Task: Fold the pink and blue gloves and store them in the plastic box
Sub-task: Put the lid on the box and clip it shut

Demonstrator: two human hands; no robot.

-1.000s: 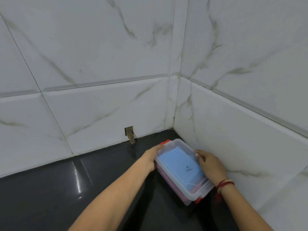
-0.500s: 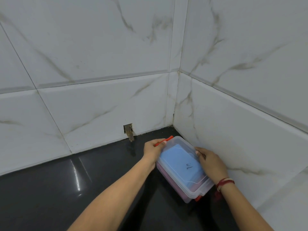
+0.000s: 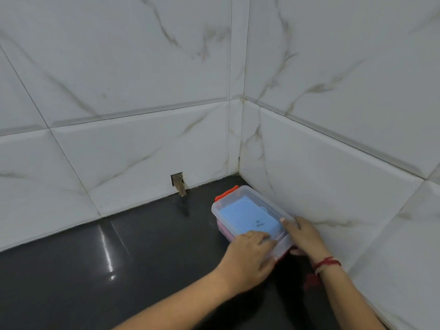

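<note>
left hand [image 3: 247,256] lies palm down over the near end of the plastic box [image 3: 252,217], fingers spread flat on the lid, pressing rather than clenched. right hand [image 3: 302,236] clasps the box's near right corner, fingers on the lid edge and thumb under the near rim, beside the near red latch [image 3: 278,259]. a red thread band [image 3: 327,264] sits on the right wrist.

the box sits lower centre right of the frame, lid on, on the black counter [image 3: 119,258]. through the clear lid a blue glove [image 3: 247,216] shows folded flat on top, a pink glove [image 3: 223,231] under it along the left wall. the far red latch [image 3: 226,192] stands raised at the far end.

edges: the box's right long side runs just beside the right tiled wall [image 3: 333,163]; its far end is near the corner joint. a broken hole in the tile [image 3: 178,183] is at the rear wall's foot, left of the box. open counter extends left and toward the lower left of the frame.
</note>
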